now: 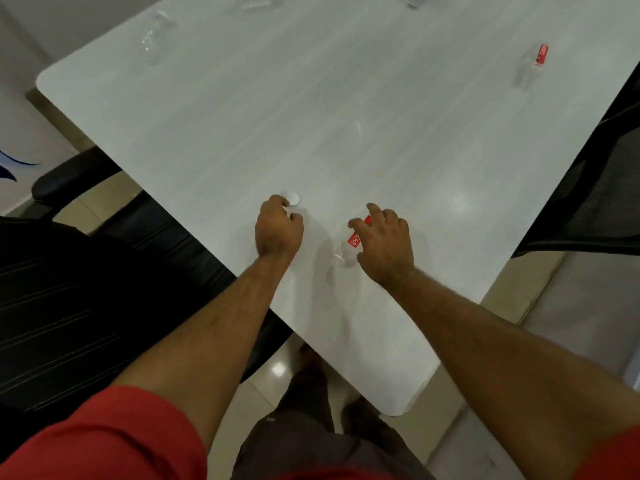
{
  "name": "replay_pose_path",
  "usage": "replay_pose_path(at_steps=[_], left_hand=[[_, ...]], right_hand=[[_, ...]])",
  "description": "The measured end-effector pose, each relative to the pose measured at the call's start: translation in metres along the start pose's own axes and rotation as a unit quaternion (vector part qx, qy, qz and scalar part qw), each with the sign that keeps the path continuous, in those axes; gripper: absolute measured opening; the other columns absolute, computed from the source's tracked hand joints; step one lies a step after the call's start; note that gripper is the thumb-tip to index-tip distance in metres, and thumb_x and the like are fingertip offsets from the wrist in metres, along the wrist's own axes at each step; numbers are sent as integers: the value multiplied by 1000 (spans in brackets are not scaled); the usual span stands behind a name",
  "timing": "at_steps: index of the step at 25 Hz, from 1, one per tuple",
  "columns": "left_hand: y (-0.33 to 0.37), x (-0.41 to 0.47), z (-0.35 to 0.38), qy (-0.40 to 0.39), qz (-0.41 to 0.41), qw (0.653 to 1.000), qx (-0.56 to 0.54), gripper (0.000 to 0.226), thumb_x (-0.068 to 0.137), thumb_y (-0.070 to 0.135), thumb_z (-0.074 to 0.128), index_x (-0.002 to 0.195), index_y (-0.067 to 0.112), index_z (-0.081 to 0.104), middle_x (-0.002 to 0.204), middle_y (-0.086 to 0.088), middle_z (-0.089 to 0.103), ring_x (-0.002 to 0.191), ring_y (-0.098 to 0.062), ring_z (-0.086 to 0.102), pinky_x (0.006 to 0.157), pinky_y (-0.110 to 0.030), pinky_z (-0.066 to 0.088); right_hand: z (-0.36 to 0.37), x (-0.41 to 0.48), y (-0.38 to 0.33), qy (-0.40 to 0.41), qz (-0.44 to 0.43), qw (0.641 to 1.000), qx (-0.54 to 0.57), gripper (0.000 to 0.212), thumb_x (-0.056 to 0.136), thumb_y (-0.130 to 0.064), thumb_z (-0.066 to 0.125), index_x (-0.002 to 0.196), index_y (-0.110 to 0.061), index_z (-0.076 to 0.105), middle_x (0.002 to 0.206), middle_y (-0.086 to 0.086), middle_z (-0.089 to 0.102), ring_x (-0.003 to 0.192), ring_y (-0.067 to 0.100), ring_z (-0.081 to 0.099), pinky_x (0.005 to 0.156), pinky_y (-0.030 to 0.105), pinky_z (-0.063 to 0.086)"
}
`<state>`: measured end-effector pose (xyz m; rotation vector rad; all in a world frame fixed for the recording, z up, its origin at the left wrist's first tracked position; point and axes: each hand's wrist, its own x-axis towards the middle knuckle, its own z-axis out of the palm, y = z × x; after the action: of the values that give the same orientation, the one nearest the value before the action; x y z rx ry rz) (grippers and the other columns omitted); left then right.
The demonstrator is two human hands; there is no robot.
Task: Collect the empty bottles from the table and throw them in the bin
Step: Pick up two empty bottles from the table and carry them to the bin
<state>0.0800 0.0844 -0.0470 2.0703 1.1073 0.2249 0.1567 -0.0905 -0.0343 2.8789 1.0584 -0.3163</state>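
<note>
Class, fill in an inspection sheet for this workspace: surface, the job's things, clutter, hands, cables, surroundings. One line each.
Surface: pale grey rectangular table, glossy, rounded corners.
Job's things: clear plastic bottle with red label lying under the right hand; second red-labelled clear bottle far right; faint clear label-less bottle far left; another clear item at the top edge, too blurred to identify.
Clutter: small white round cap by the left hand.
Hands: left hand curled at the cap, grip unclear; right hand spread over the near bottle, not closed.
Cables: nothing seen.
Surroundings: black padded office chair left, black mesh chair right, tiled floor; no bin in view.
</note>
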Motion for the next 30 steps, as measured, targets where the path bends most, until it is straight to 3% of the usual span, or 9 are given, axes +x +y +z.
replay_pose_path(at_steps=[5, 9, 13, 17, 19, 22, 24, 27, 30], left_hand=[[2, 42, 12, -82, 60, 987, 126, 53, 90, 21, 60, 138, 6, 44, 134, -22, 46, 111, -41, 57, 90, -45, 49], [5, 47, 14, -128, 72, 973, 177, 36, 97, 22, 52, 129, 5, 54, 131, -22, 49, 113, -40, 57, 93, -41, 49], [8, 5, 4, -135, -40, 990, -5, 23, 83, 29, 71, 96, 13, 63, 102, -13, 69, 89, -30, 69, 78, -35, 56], [29, -68, -11, -166, -128, 948, -238, 16, 87, 17, 70, 96, 11, 57, 91, -9, 64, 70, -20, 66, 70, -34, 58], [38, -115, -21, -163, -118, 934, -294, 11, 94, 17, 61, 104, 13, 63, 95, -5, 65, 76, -16, 64, 72, -31, 55], [44, -188, -38, -140, -82, 928, -337, 24, 98, 17, 55, 116, 11, 70, 102, -2, 69, 86, -13, 65, 78, -29, 54], [40, -239, -51, -106, -58, 928, -352, 22, 96, 16, 59, 112, 9, 73, 105, -4, 72, 89, -14, 67, 77, -27, 55], [26, -313, -72, -70, -38, 922, -378, 12, 93, 12, 64, 99, 11, 74, 95, -4, 73, 84, -16, 67, 78, -32, 56], [2, -377, -98, -47, -36, 915, -400, 8, 91, 10, 66, 91, 13, 73, 88, -7, 71, 81, -19, 64, 78, -36, 57]], right_hand=[[6, 12, -5, 40, 41, 998, 16, 56, 68, -28, 82, 120, -17, 64, 134, 16, 59, 118, 38, 56, 95, 47, 44], [5, 1, 3, 53, 53, 997, 35, 55, 64, -44, 83, 105, -13, 63, 102, 10, 68, 95, 33, 63, 79, 40, 46], [-11, -36, 9, -49, 130, 978, 157, 60, 77, -61, 70, 111, -14, 54, 96, 6, 67, 87, 29, 66, 69, 33, 46], [-16, -95, 7, -58, 156, 931, 324, 54, 79, -60, 68, 105, -14, 56, 89, 1, 63, 83, 26, 64, 73, 34, 51], [-18, -130, 5, -49, 142, 910, 385, 46, 81, -56, 68, 97, -15, 58, 87, 1, 65, 81, 24, 64, 72, 33, 50], [-25, -183, 1, -61, 84, 884, 455, 40, 81, -53, 69, 99, -19, 61, 89, 1, 68, 81, 25, 67, 75, 39, 57], [-29, -226, -2, -44, 56, 871, 487, 43, 78, -58, 69, 100, -22, 62, 89, -2, 68, 81, 21, 68, 78, 42, 58], [-28, -296, -14, -14, 27, 849, 528, 46, 78, -63, 68, 106, -26, 62, 92, -8, 70, 83, 12, 68, 76, 32, 56], [-26, -362, -38, -26, 0, 832, 554, 44, 78, -67, 65, 104, -31, 62, 92, -9, 70, 83, 11, 68, 79, 37, 59]])
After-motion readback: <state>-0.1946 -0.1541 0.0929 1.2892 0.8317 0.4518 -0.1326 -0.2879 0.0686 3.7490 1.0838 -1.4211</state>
